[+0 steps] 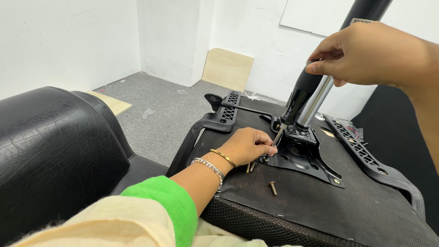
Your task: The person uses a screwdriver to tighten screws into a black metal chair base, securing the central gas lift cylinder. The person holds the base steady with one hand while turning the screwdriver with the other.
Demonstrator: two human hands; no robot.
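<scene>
Screwdriver (pixel 299 98) gripped by right hand (pixel 366 55), left hand (pixel 247 145) fingers pinching its tip, three loose bolts (pixel 272 187) (two touching).

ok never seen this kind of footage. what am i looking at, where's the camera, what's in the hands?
One view, from a camera on the person's head, looking down at their two bare hands. No machine. An office chair lies upside down; its seat underside faces up, with a black metal mounting plate and gas cylinder. The right hand grips a black-handled screwdriver, tip at the plate's corner. The left hand steadies a screw there. Loose screws lie on the seat.
</scene>
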